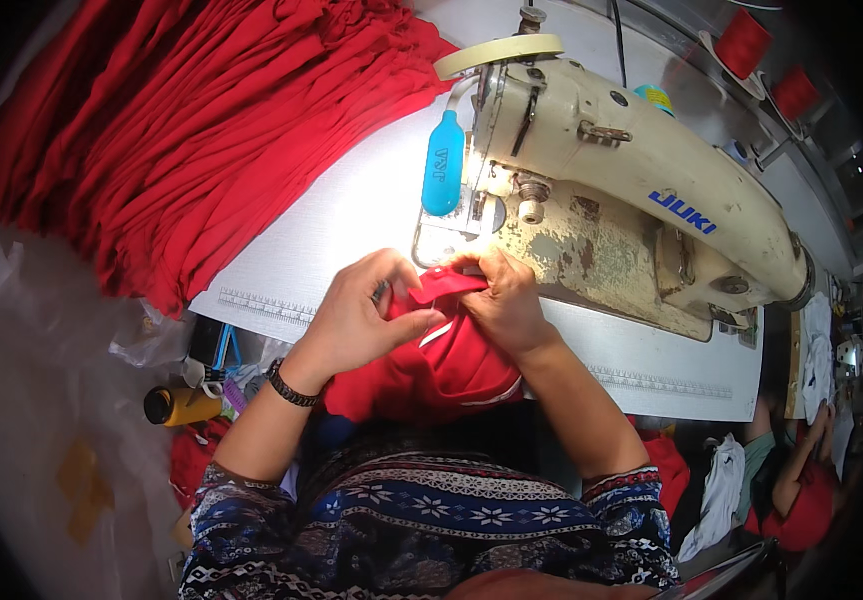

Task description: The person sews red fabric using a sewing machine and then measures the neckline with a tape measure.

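Note:
A red garment point(426, 370) with narrow white trim hangs over the table's front edge and lies in my lap. My right hand point(513, 310) pinches a folded part of it between thumb and fingers, just in front of the sewing machine. My left hand point(356, 310), with a dark watch band at the wrist, is beside that fold. Its thumb and fingers are curved but apart, the thumb lying against the red cloth. Beyond both hands stands a worn cream sewing machine point(631, 140), its needle area lit and partly hidden behind a blue tag point(442, 165).
A large pile of red cloth pieces point(201, 130) covers the table's far left. Ruler scales run along the white table point(641, 375). Red thread cones point(742, 44) stand at the back right. Below the left edge is a yellow bottle point(181, 406). Another person point(801, 490) sits at the far right.

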`<state>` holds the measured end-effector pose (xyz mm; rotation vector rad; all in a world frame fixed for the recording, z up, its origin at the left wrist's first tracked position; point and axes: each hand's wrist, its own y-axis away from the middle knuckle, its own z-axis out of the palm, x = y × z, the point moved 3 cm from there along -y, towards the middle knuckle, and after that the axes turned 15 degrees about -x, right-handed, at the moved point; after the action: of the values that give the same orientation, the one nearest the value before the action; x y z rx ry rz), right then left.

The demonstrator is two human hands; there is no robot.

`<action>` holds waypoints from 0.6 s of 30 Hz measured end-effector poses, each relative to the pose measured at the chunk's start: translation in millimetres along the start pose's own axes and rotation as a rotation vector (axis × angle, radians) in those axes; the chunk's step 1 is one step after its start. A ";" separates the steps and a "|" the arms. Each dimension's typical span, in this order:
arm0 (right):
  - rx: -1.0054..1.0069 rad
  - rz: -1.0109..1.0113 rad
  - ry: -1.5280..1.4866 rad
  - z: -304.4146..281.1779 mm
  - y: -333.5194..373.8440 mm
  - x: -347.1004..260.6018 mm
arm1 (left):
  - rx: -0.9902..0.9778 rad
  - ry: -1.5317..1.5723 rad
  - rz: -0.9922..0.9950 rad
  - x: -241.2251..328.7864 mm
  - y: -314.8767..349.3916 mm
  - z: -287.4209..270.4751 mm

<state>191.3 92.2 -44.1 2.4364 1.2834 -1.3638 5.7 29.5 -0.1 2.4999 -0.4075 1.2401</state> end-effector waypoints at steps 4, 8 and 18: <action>0.056 -0.116 0.016 9.7 -12.2 -5.9 | 0.242 -0.226 0.105 -5.4 4.8 -7.5; 0.005 -0.063 -0.117 3.0 -17.4 -1.9 | 0.236 0.000 -0.010 -33.4 -6.2 -17.0; -0.338 0.293 -0.545 -12.2 3.3 9.2 | 0.130 -0.016 -0.018 -28.4 -41.7 -21.2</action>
<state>204.2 101.1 -44.4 1.7703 0.8922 -1.4420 -9.8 79.0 -17.3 2.6173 -0.3167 1.2786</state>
